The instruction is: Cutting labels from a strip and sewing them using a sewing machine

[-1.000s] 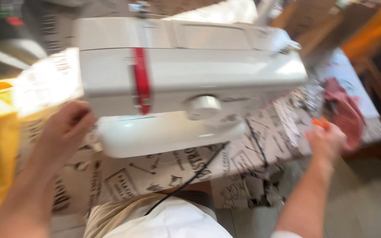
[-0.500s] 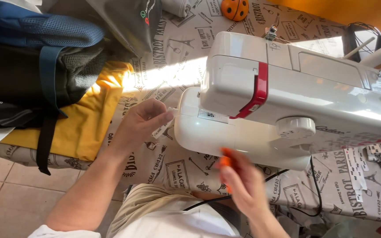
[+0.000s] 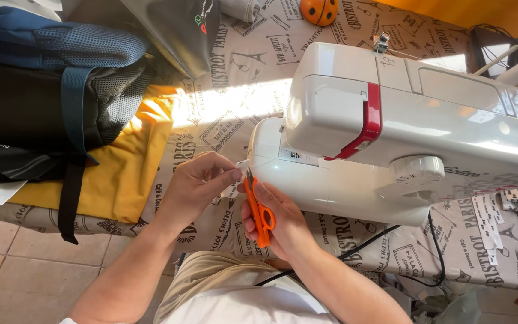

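Observation:
My right hand point(image 3: 283, 225) grips small orange thread snips point(image 3: 260, 211), blades pointing up toward a small white strip point(image 3: 235, 178). My left hand point(image 3: 196, 185) pinches that white strip between thumb and fingers, just left of the snips' tips. Both hands are at the left end of a white sewing machine point(image 3: 391, 138) with a red stripe, which stands on a table covered by a printed beige cloth point(image 3: 235, 66).
A blue and black backpack point(image 3: 43, 90) lies on yellow fabric point(image 3: 127, 174) at the left. More white strips point(image 3: 511, 207) lie at the right. A black power cord point(image 3: 415, 264) runs below the machine. An orange ladybird-shaped object point(image 3: 319, 11) sits at the far edge. Tiled floor lies lower left.
The view swung left, then steadied. My right hand came in with the orange snips from the right and now meets my left hand at the machine's left end, by the white strip.

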